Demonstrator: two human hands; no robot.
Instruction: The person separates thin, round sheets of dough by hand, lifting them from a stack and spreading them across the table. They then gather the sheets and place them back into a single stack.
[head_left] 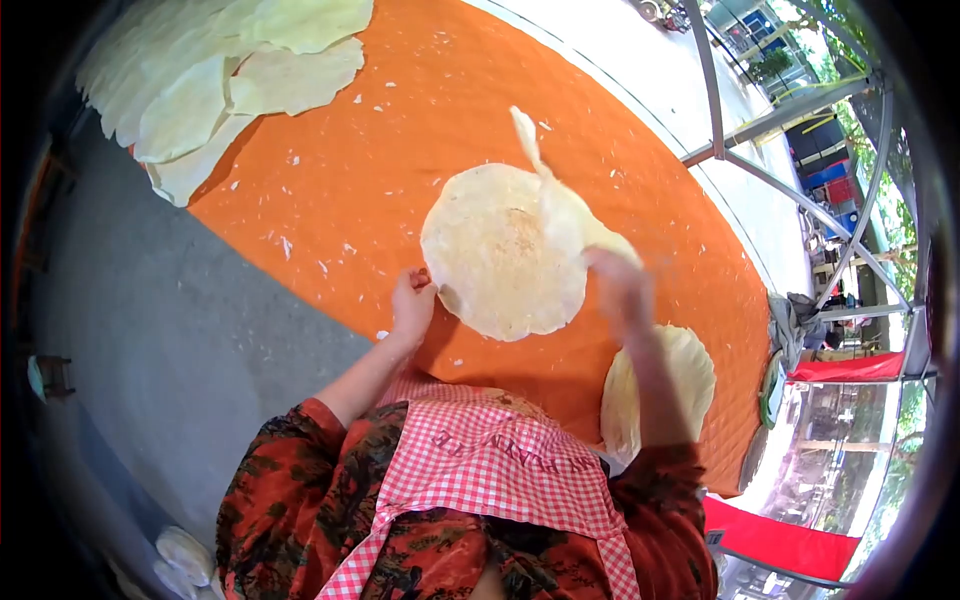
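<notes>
A round, thin flatbread (490,250) with a browned patch in its middle lies on the orange cloth in front of me. At its lower left rim, my left hand (413,303) is closed, the fingertips pinched on the edge. A second thin sheet (572,215) is partly lifted along the right side of the round, its narrow end sticking up and away from me. My right hand (622,292), smeared by motion, has its fingers curled at this sheet's near edge. Beneath my right forearm lies another flatbread stack (680,385).
Many pale flatbread sheets (185,110) overlap at the far left of the table. White flakes dot the orange cloth (330,190). Grey floor (190,330) borders the table on the left. Metal frame bars (790,125) and a red panel (780,540) stand at the right.
</notes>
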